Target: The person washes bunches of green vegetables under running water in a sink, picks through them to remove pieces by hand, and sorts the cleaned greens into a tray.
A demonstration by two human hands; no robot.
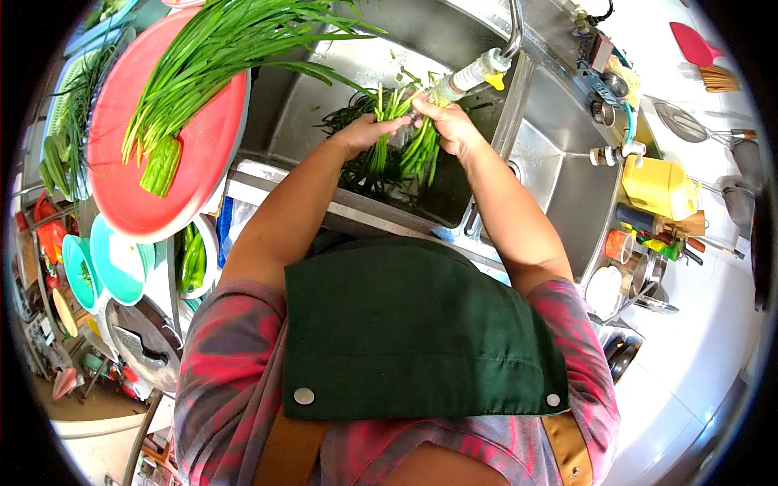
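At twelve o'clock, the green stalks sit in your closed grip, left hand and right hand both, near the tap at one. Wet stems could slip into the sink if you loosen.

Bright light in here, glinting off the steel sink and bleaching the white tiles! The green apron stays dark, and out at the edges everything bends, curving into black.
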